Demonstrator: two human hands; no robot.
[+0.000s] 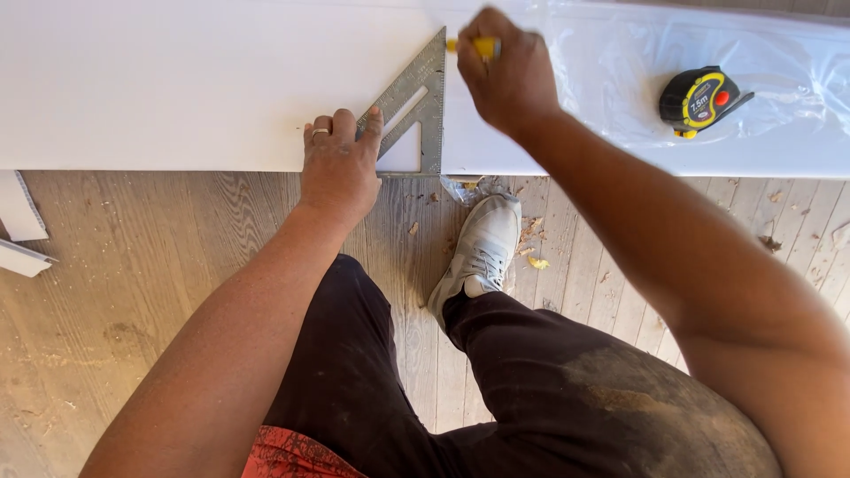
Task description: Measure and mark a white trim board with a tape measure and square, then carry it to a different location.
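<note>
A long white board (177, 80) lies across the top of the view. On it rests a grey metal triangular square (420, 102), its lip against the board's near edge. My left hand (338, 164), with a ring on one finger, presses down on the square's slanted side. My right hand (506, 66) is closed around a yellow pencil (482, 46), whose tip sits at the square's upright edge near the top corner.
A black and yellow tape measure (699, 99) lies on clear plastic wrap (637, 62) at the board's right. Below is a grey wooden floor (133, 265) with wood chips. My grey shoe (478, 252) stands by the board. White offcuts (19, 230) lie at left.
</note>
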